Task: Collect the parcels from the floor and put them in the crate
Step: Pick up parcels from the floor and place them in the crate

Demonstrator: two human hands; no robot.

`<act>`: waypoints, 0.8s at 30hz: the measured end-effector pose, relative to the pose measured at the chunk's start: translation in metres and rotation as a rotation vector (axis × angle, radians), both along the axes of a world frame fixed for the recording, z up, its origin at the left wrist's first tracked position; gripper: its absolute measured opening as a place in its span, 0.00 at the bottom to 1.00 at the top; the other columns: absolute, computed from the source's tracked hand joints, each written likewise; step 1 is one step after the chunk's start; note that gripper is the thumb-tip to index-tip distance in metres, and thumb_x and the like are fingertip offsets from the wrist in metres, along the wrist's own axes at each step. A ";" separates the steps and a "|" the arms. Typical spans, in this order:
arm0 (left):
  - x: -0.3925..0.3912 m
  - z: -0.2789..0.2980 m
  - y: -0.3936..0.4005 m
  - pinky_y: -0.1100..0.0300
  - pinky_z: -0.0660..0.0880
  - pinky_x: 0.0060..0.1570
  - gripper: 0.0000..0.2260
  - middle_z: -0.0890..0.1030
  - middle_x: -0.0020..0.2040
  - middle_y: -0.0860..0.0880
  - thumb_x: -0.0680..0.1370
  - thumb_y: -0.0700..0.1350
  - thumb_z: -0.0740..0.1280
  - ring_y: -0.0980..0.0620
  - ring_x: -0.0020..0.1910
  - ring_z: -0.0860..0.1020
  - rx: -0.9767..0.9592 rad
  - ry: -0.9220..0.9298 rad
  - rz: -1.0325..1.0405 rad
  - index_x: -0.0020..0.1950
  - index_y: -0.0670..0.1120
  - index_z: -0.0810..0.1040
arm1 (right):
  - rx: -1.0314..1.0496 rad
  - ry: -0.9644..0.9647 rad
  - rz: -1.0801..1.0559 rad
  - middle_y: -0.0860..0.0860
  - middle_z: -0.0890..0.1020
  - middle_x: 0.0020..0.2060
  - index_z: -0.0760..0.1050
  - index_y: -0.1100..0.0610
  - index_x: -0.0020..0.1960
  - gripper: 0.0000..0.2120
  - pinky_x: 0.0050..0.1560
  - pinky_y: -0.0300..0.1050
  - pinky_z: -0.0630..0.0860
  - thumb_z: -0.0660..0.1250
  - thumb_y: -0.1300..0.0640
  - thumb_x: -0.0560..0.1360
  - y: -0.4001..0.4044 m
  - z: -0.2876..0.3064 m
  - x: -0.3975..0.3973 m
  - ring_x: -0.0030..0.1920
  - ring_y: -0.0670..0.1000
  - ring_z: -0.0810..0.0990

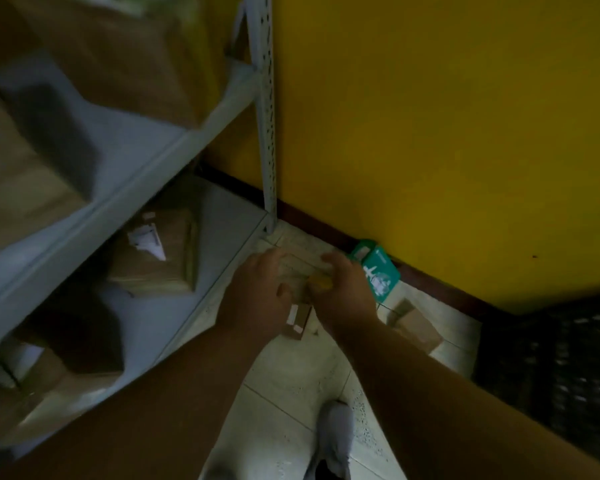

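Down by the yellow wall (430,133), both hands were on one pale parcel (300,266). It sat between them, close to the foot of the shelf post (269,168). The left hand (257,299) curled over its left end, and the right hand (347,292) curled over its right end, with the fingers bent round the far edge. The picture was blurry, so I could not tell if the parcel was still touching the floor (291,393).

A small brown box (298,322) lay on the floor just under the hands. Another brown box (416,325) lay to the right, near the wall. A green packet (378,271) leaned at the wall, just beside the right hand. A dark crate (551,375) stood at the far right, well apart from the hands.

On the left, grey shelves (146,161) held more brown boxes (156,258). A grey shoe (333,441) showed on the tiles at the bottom.
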State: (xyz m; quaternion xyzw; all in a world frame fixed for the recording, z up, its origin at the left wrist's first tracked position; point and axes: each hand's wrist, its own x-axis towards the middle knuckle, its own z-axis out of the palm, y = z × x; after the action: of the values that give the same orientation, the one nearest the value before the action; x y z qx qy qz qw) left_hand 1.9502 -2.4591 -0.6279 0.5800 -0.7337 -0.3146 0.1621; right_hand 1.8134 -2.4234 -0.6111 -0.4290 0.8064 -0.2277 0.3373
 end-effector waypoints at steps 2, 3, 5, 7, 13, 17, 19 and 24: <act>-0.006 -0.052 -0.029 0.44 0.75 0.57 0.21 0.73 0.65 0.46 0.78 0.43 0.65 0.46 0.61 0.74 0.005 -0.012 0.002 0.72 0.50 0.68 | 0.015 -0.046 -0.043 0.52 0.71 0.67 0.69 0.48 0.70 0.22 0.51 0.41 0.72 0.67 0.54 0.77 -0.033 -0.053 -0.008 0.53 0.48 0.73; -0.008 -0.080 -0.040 0.44 0.75 0.58 0.21 0.73 0.65 0.46 0.79 0.43 0.64 0.46 0.62 0.74 0.018 -0.021 0.013 0.72 0.50 0.68 | 0.027 -0.064 -0.061 0.52 0.72 0.66 0.70 0.47 0.69 0.21 0.50 0.42 0.74 0.68 0.54 0.77 -0.046 -0.083 -0.008 0.52 0.47 0.74; -0.006 -0.140 -0.055 0.43 0.74 0.58 0.20 0.73 0.66 0.45 0.80 0.44 0.63 0.44 0.63 0.73 0.065 -0.044 0.051 0.72 0.49 0.68 | 0.074 -0.094 -0.095 0.50 0.75 0.62 0.70 0.47 0.67 0.20 0.43 0.40 0.78 0.69 0.52 0.76 -0.061 -0.148 -0.001 0.48 0.47 0.78; -0.002 -0.204 -0.068 0.44 0.75 0.58 0.20 0.72 0.66 0.44 0.80 0.46 0.63 0.44 0.63 0.74 0.135 -0.068 0.074 0.73 0.49 0.66 | 0.134 -0.150 -0.147 0.49 0.77 0.58 0.70 0.47 0.67 0.20 0.33 0.35 0.76 0.70 0.51 0.76 -0.067 -0.215 0.008 0.43 0.45 0.79; 0.024 -0.367 -0.090 0.55 0.73 0.53 0.21 0.71 0.68 0.44 0.82 0.50 0.62 0.43 0.63 0.74 0.404 -0.129 0.175 0.74 0.50 0.65 | 0.294 -0.239 -0.223 0.52 0.75 0.67 0.66 0.49 0.73 0.28 0.44 0.45 0.81 0.71 0.51 0.76 -0.065 -0.398 0.025 0.58 0.54 0.80; 0.023 -0.453 -0.092 0.57 0.68 0.50 0.21 0.73 0.69 0.44 0.82 0.49 0.63 0.43 0.64 0.74 0.564 -0.211 0.212 0.74 0.48 0.64 | 0.394 -0.168 -0.184 0.53 0.75 0.63 0.70 0.47 0.68 0.23 0.34 0.41 0.78 0.70 0.46 0.75 -0.069 -0.489 0.016 0.51 0.53 0.80; 0.018 -0.489 -0.095 0.56 0.69 0.49 0.23 0.72 0.69 0.43 0.81 0.49 0.63 0.42 0.64 0.74 0.638 -0.243 0.274 0.75 0.46 0.62 | 0.474 -0.146 -0.186 0.54 0.75 0.61 0.71 0.47 0.67 0.21 0.37 0.44 0.80 0.69 0.47 0.76 -0.073 -0.528 0.011 0.50 0.54 0.80; 0.012 -0.554 -0.101 0.51 0.76 0.54 0.23 0.76 0.64 0.42 0.78 0.49 0.66 0.41 0.58 0.77 0.743 -0.316 0.330 0.72 0.46 0.67 | 0.567 -0.239 -0.311 0.55 0.77 0.60 0.71 0.49 0.67 0.20 0.50 0.53 0.83 0.69 0.48 0.76 -0.086 -0.587 0.009 0.50 0.55 0.81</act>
State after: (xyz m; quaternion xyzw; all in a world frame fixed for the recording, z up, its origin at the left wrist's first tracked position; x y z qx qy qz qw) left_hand 1.9623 -2.5597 -1.1816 0.7496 -0.4838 -0.4345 -0.1238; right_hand 1.8220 -2.5090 -1.1985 -0.1606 0.8481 -0.0918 0.4965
